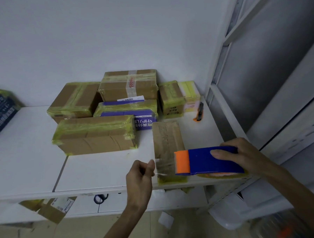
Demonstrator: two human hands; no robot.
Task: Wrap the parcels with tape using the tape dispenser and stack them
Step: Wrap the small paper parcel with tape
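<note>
Blue plastic tape dispenser with orange nose (pixel 207 160): level, gripped by right hand (pixel 240 155), over near end of narrow brown cardboard parcel (pixel 167 136). Parcel lies lengthwise by front edge of white table (pixel 100 169). Clear tape strip (pixel 163 166) stretched from dispenser across parcel, end pinched by left hand (pixel 140 174). Behind: cardboard parcels banded in yellow-green tape (pixel 95 134), one pair stacked.
</note>
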